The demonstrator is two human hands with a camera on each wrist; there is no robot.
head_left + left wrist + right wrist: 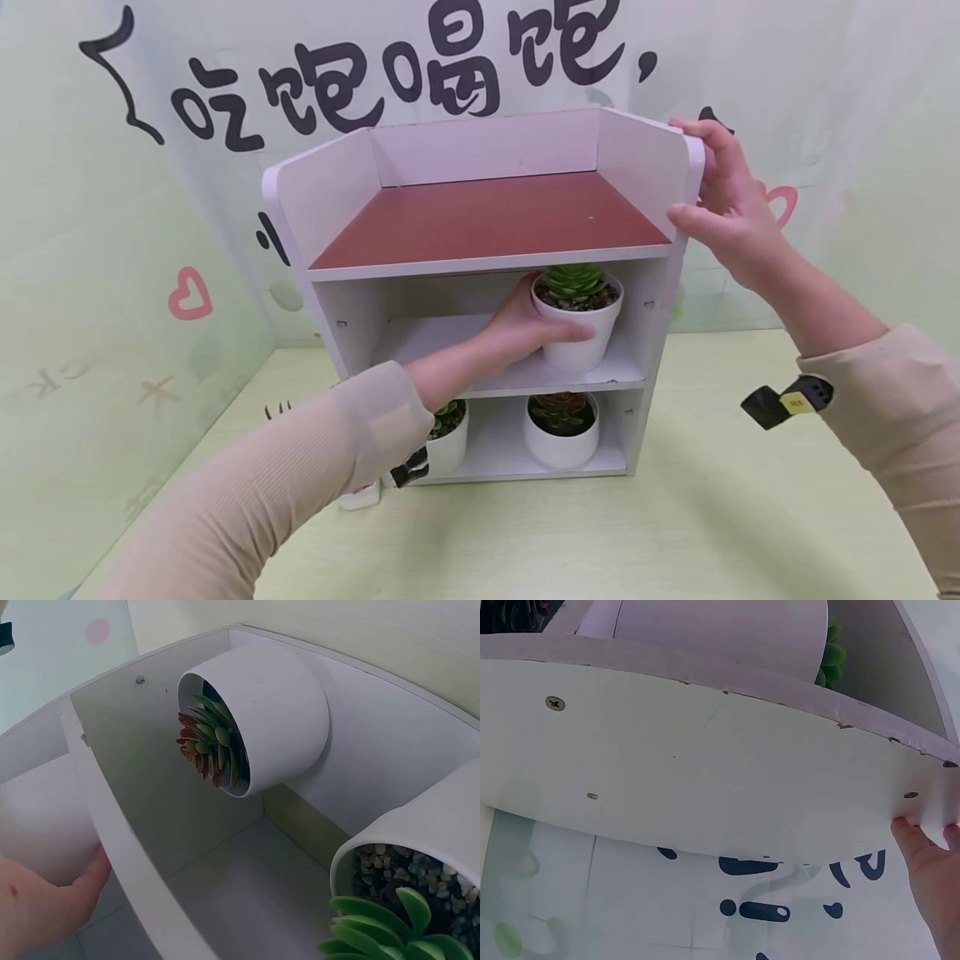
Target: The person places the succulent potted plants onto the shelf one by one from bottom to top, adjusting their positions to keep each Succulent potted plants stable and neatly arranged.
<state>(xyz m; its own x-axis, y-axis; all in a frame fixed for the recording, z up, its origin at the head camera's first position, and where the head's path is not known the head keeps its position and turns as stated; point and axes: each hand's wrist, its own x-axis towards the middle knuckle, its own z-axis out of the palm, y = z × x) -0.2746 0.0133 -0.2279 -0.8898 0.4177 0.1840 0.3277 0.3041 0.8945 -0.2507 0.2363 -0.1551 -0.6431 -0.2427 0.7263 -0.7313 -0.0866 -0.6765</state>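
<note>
My left hand (517,332) grips a potted green succulent (581,333) in a white pot, with the thumb across its front; some fingers are hidden behind it. The pot is in the right part of the shelf unit's middle compartment. My right hand (738,212) holds the upper right side panel (645,167) of the white shelf unit (487,265), thumb at its front edge. In the right wrist view, fingertips (904,829) touch the panel's outer face. Below, a reddish succulent (562,442) and another green succulent (448,442) stand in white pots, the latter partly behind my left sleeve.
The unit has a reddish-brown top board (487,217) and stands on a pale table (525,542). Behind it hangs a sheet (187,208) with black lettering and hearts. A small white object (360,497) sits by the unit's lower left corner, mostly covered by my sleeve.
</note>
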